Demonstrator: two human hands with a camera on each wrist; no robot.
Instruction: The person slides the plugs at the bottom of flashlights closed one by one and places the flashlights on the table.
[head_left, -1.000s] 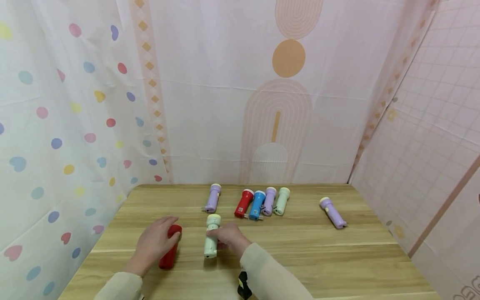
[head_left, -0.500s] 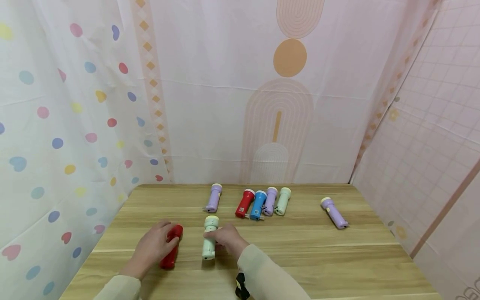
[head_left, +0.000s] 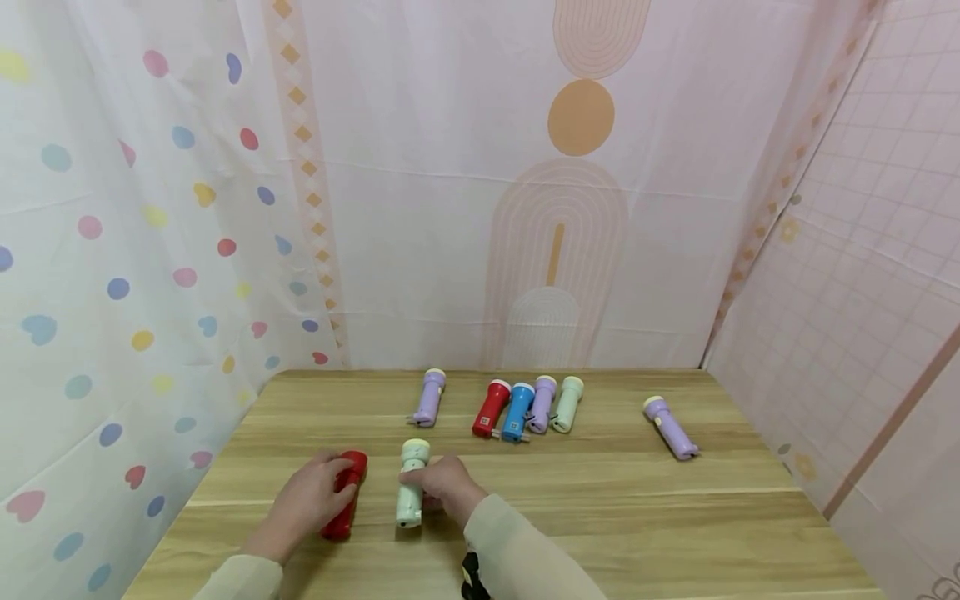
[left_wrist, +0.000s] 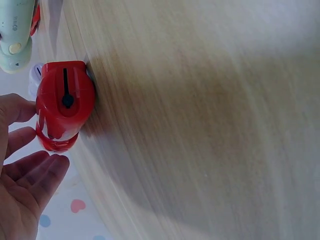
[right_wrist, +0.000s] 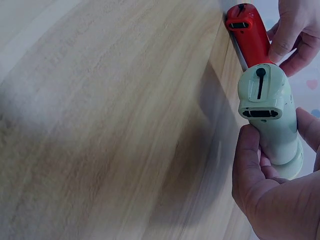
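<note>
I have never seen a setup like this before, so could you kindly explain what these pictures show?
There is no robot here: a person works bare-handed at a wooden table. The wide view comes from a camera on the person's head, looking forward and down. The two closer views come from cameras worn on the left and right wrists. The right hand holds a pale green flashlight, and the left hand touches a red flashlight beside it. Farther back on the table lie three purple flashlights, a second red flashlight, a blue flashlight and a second green flashlight. Patterned cloth hangs behind.
</note>
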